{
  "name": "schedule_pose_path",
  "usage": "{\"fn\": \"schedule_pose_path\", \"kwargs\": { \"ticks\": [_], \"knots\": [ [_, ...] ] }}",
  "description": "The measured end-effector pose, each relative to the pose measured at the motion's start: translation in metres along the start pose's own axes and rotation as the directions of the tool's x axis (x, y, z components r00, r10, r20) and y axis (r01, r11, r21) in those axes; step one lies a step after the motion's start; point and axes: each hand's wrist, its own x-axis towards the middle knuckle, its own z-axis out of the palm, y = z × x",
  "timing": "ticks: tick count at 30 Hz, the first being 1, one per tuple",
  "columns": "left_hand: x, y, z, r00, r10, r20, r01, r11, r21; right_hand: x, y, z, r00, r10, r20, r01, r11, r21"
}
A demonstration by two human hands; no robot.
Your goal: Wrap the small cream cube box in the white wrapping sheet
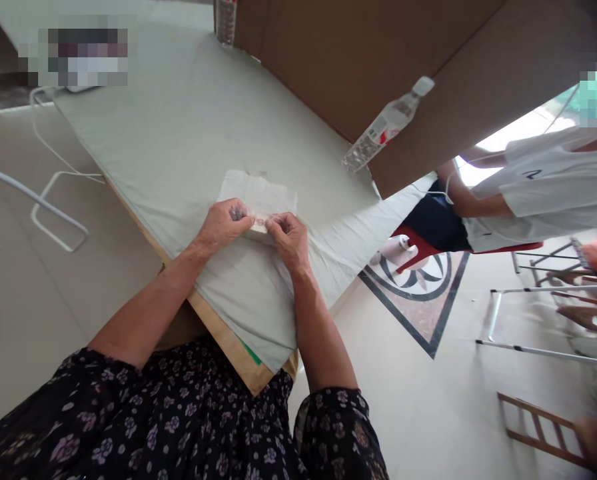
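A small folded white cloth (258, 195) lies on the pale grey sheet that covers the table (178, 127). My left hand (223, 223) pinches the cloth's near edge with thumb and fingers closed. My right hand (288, 237) pinches the same edge just to the right, fingers curled. The two hands almost touch at the fingertips. The part of the cloth under my fingers is hidden.
A clear plastic water bottle (386, 125) stands by a brown cardboard panel (358, 60); a second bottle (225, 20) stands further along it. Another person in a white shirt (543, 190) sits on a red chair beside the table. White cable (48, 147) hangs off the table's edge.
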Motion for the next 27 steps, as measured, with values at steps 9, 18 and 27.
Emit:
{"fn": "schedule_pose_path", "kwargs": {
  "ticks": [9, 18, 27],
  "knots": [
    [-0.009, 0.002, -0.005, 0.999, -0.023, 0.031, 0.023, 1.000, -0.008, -0.015, 0.000, 0.002, 1.000, -0.021, -0.021, 0.020, 0.999, -0.030],
    [-0.008, 0.004, -0.002, 0.997, -0.068, 0.037, 0.067, 0.997, 0.041, -0.022, -0.008, -0.014, 0.922, -0.293, -0.254, 0.143, 0.866, -0.478],
    [-0.008, 0.006, -0.011, 0.999, -0.015, 0.040, 0.009, 0.991, 0.133, -0.044, -0.028, 0.009, 0.884, -0.362, 0.295, 0.456, 0.538, -0.709]
  ]
}}
